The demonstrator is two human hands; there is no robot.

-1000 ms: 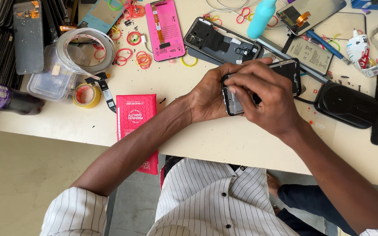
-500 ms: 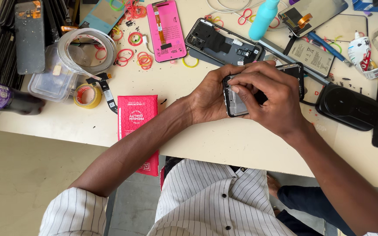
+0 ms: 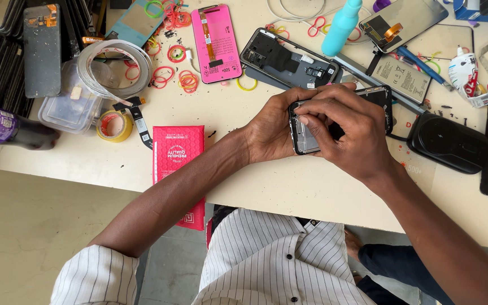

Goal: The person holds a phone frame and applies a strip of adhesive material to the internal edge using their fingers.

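Observation:
An opened phone body [image 3: 307, 135], dark-framed with a silvery inside, sits between my hands above the cream table [image 3: 289, 186]. My left hand [image 3: 272, 130] grips its left side. My right hand [image 3: 348, 133] covers its right half, with the fingertips pinched on something small at the phone's upper inner edge; what they pinch is too small to tell. Just behind my hands lies another stripped phone frame [image 3: 289, 62].
A red packet [image 3: 179, 169] hangs over the table's near edge. A pink phone panel [image 3: 216, 42], coloured rubber bands [image 3: 187, 82], tape rolls [image 3: 114, 124], a clear box [image 3: 77, 104], a teal bottle [image 3: 340, 25], a dark bottle [image 3: 7, 130], a black pouch [image 3: 450, 141] and stacked phones [image 3: 7, 56] surround them.
Both hands and the phone stay in place; my right fingers have shifted slightly along the phone's upper edge. The view has tilted a little.

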